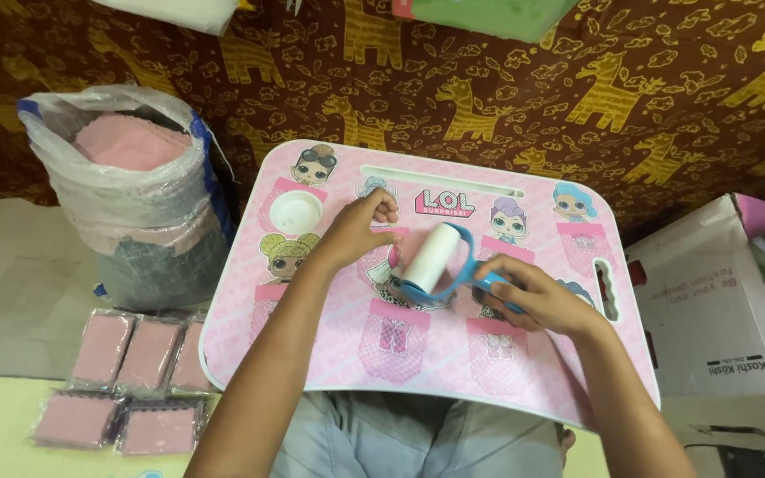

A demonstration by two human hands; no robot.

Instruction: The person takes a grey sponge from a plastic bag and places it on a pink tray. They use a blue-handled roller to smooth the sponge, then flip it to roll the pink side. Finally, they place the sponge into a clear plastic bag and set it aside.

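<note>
The person sits with a pink lap tray (347, 354) across grey-clad knees, both forearms reaching up over it. The right hand (537, 296) is closed around the blue handle (493, 281) of a lint roller (429, 258), fingers wrapped over the grip. The roller's white drum lies on the middle of the tray, tilted, with the blue frame curving round its lower end. The left hand (356, 232) rests on the tray just left of the drum, fingers curled loosely together; its fingertips lie close to the drum's upper end, and whether they touch it cannot be told. The hand holds nothing that shows.

The tray is printed with cartoon dolls and has a round white cup recess (297, 212) at its upper left, a long slot (440, 181) along the far edge and a cut-out grip (606, 289) at its right side.

On the floor to the left lie flat pink packets (130, 350) in clear wrap, in two rows. Beyond them stands a clear plastic sack (135, 190) filled with pink pieces. To the right sits a white cardboard box (719, 310), its flap open. Behind everything runs a brown cloth (506, 88) patterned with yellow giraffes.
</note>
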